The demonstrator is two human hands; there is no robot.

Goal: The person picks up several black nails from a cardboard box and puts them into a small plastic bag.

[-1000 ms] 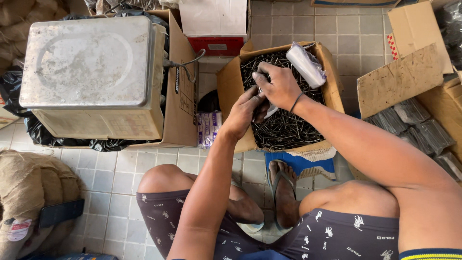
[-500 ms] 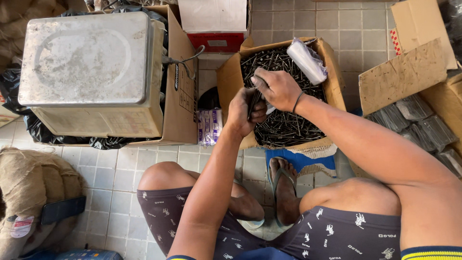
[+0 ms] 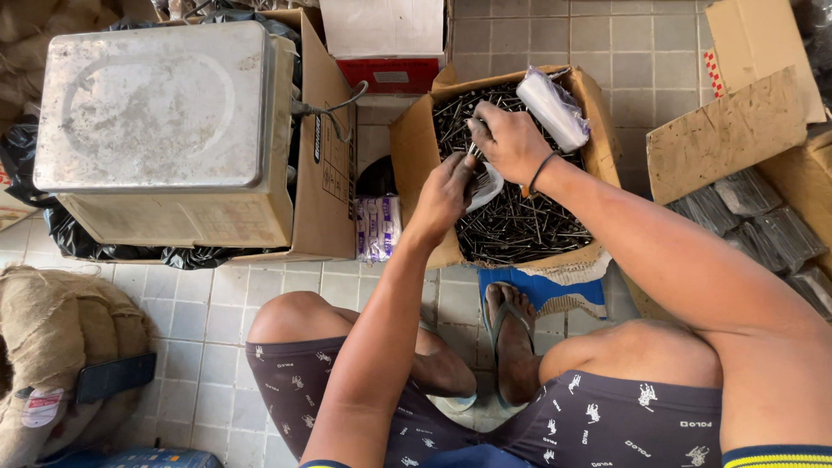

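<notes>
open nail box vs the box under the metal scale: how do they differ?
The nail box sits open in front of the person, filled with loose dark nails; both hands, left hand and right hand, work inside it. The scale's box is larger, stands to the left and carries the metal scale. Both are brown cardboard.

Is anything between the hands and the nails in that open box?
Nothing visible does. Both the left hand and right hand are over the open cardboard box, right at the loose nails. The roll of clear bags lies off to the side.
</notes>
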